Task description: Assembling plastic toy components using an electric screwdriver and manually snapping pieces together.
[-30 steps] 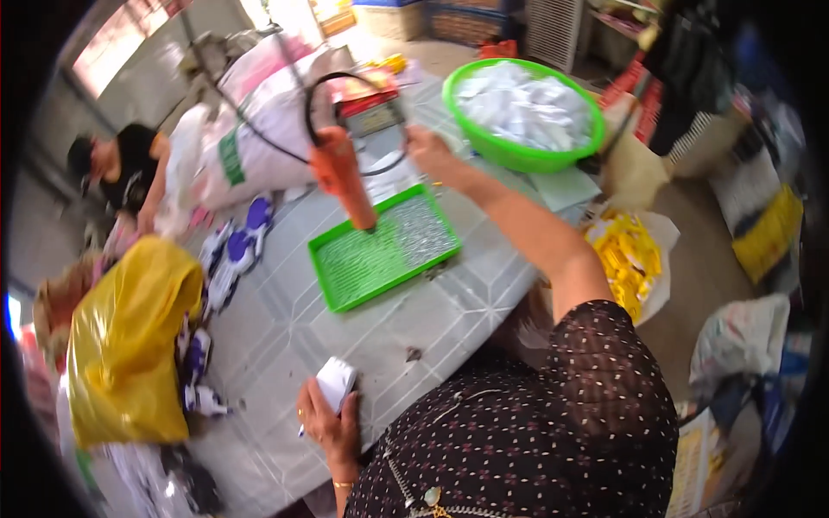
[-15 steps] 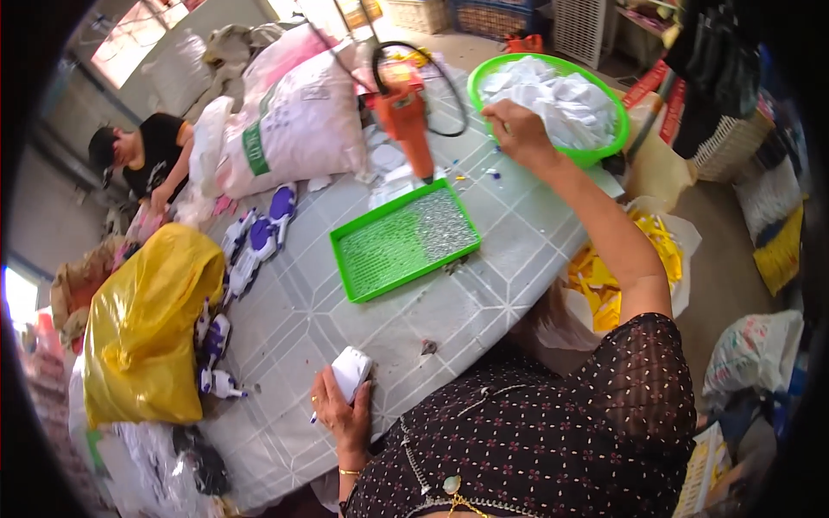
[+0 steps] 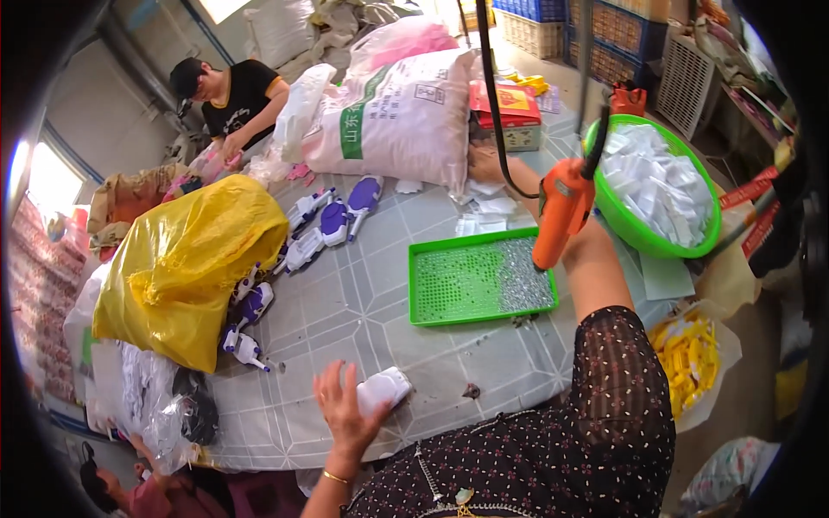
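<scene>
A white plastic casing [image 3: 386, 389] lies on the table close to me. Beside it is my left hand [image 3: 345, 404], fingers spread, with the thumb at the casing's near edge. Across the table, my right hand [image 3: 489, 166] reaches in between the white woven sack and the red box, near several flat white pieces [image 3: 484, 217]. Its fingers are mostly hidden, so I cannot see whether it holds anything. An orange electric screwdriver [image 3: 563, 211] hangs in front of my right forearm, its tip by the green tray [image 3: 480, 318]. Small metal screws [image 3: 525, 278] fill the tray's right part.
White pieces fill a green basin [image 3: 710, 237] at right. Purple-and-white plastic parts [image 3: 335, 223] lie by a yellow bag [image 3: 186, 268]. Behind are a stuffed sack [image 3: 393, 116] and a red box [image 3: 509, 108]. Another person [image 3: 233, 99] works far left; yellow parts [image 3: 691, 358] stand lower right.
My right hand has moved from the green basin to beside the sack. The left hand has opened from its grip on the casing, now on the table. The view has turned.
</scene>
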A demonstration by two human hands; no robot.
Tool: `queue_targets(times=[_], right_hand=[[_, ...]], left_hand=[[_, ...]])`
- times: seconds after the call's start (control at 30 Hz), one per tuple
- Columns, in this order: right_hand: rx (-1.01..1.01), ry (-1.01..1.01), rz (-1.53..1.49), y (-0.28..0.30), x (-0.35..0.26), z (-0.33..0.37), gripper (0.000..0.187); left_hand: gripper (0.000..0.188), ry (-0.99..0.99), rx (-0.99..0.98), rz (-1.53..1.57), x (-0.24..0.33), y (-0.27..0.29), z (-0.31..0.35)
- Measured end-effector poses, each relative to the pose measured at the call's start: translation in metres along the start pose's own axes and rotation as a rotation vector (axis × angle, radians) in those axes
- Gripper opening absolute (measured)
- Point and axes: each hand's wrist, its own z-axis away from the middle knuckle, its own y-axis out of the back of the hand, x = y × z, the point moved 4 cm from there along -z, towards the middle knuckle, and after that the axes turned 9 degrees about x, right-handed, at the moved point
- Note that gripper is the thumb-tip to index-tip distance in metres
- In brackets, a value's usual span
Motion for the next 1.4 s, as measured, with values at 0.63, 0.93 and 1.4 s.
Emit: queue_targets(times=[0.63,0.93,1.4], right_hand=[[-0.356,-0.053,0.28,0.09,0.016,0.082,0.069],[-0.232,0.085,0.387,0.08,-0.013,0.063,0.056],[-0.446,0.314,0.328,-0.029,-0.082,-0.006,0.067]], left_hand=[[0.03,0.956,-1.007,1.819,0.117,-0.295,-0.31],[0.02,1.159,-0.639,1.611,0.055,-0.352,-0.383],[0.037,1.196,-0.601,1.567,0.052,-0.245,-0.464]])
